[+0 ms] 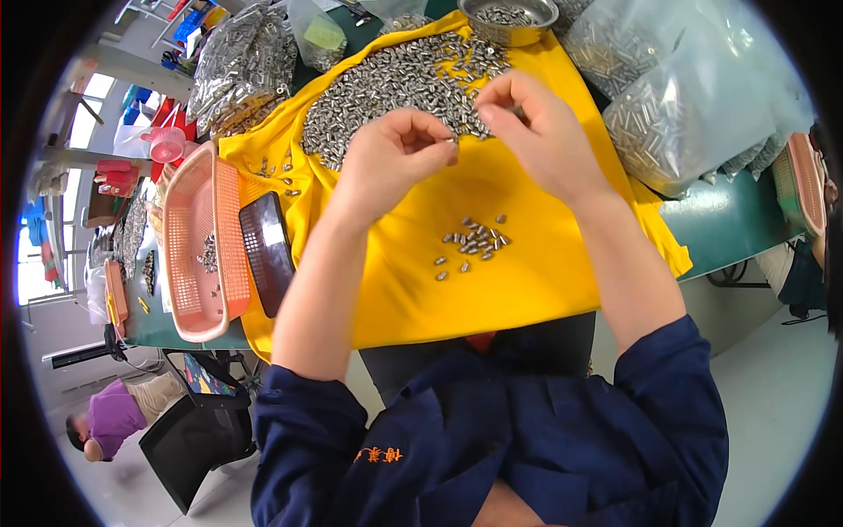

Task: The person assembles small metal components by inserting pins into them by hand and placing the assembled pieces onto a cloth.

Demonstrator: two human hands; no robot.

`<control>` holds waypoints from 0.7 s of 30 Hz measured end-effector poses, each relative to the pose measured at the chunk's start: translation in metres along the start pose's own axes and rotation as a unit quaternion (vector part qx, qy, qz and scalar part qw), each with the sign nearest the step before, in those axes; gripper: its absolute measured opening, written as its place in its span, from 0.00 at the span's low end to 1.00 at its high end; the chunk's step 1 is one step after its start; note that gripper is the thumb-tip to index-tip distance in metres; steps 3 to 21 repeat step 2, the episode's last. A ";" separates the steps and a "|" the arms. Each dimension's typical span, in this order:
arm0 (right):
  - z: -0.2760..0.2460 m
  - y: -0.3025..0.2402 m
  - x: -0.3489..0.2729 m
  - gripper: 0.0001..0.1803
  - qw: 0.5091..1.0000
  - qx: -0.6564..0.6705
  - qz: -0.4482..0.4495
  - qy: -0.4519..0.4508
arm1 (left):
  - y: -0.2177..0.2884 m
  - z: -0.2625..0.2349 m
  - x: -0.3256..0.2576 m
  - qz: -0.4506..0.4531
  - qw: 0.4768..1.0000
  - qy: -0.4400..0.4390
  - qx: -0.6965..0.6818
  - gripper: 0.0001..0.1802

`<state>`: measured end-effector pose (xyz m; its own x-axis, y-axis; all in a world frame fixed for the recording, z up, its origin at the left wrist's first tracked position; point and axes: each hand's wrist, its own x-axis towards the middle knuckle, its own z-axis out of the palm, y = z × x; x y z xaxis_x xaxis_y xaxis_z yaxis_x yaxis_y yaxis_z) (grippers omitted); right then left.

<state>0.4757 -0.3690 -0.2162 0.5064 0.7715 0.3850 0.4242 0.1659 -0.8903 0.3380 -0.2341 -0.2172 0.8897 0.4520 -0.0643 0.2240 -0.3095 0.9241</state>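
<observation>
My left hand (391, 162) is closed in a pinch on a small shiny metal piece (453, 140), of which only a bit shows at the fingertips. Just to the right, my right hand (540, 136) has thumb and forefinger drawn together; whether anything is between them is too small to make out. Both hands are above the near edge of a wide heap of small silvery metal pieces (378, 92), spread on a yellow cloth (421, 307). Closer to me, a small separate group of the same pieces (474, 239) lies on the cloth, some slightly apart from the cluster.
At left stand a pink plastic basket (180, 290) with a few metal pieces and a dark phone-like slab (268, 255). A metal bowl (518, 33) of pieces is at the back. Filled clear bags (676, 123) crowd the right; another bag (241, 66) stands back left.
</observation>
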 end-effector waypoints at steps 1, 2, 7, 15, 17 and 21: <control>0.002 0.000 0.000 0.06 0.999 0.023 0.020 -0.025 | -0.007 0.001 -0.001 0.026 0.996 -0.001 -0.083 0.06; 0.002 0.002 0.000 0.06 0.997 0.039 0.021 -0.059 | -0.012 0.004 -0.004 0.050 0.985 -0.001 -0.167 0.07; 0.002 0.002 0.000 0.06 0.997 0.039 0.021 -0.059 | -0.012 0.004 -0.004 0.050 0.985 -0.001 -0.167 0.07; 0.002 0.002 0.000 0.06 0.997 0.039 0.021 -0.059 | -0.012 0.004 -0.004 0.050 0.985 -0.001 -0.167 0.07; 0.002 0.002 0.000 0.06 0.997 0.039 0.021 -0.059 | -0.012 0.004 -0.004 0.050 0.985 -0.001 -0.167 0.07; 0.002 0.002 0.000 0.06 0.997 0.039 0.021 -0.059 | -0.012 0.004 -0.004 0.050 0.985 -0.001 -0.167 0.07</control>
